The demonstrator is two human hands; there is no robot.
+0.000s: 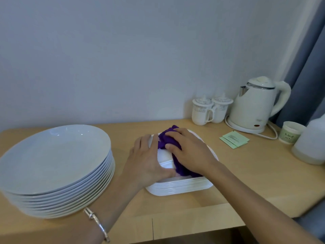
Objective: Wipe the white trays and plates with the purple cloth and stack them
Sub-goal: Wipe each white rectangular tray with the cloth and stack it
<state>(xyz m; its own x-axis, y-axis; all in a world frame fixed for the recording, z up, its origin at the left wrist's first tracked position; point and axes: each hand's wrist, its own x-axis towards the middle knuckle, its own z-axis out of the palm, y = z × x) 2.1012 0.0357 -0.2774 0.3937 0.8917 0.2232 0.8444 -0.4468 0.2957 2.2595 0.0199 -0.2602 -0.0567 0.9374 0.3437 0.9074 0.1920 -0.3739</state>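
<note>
Wood counter (246,166): plates (52,155) stacked left, trays (179,188) stacked centre. Cloth (180,167) bunched in top tray (165,160). My left hand (147,159) grips that tray's left rim; right hand (190,152) curled over cloth, pressing it down.

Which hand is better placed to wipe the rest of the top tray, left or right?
Right, probably. The right hand holds the purple cloth down on the top tray, while the left hand grips that tray's left edge, likely steadying it.
</note>
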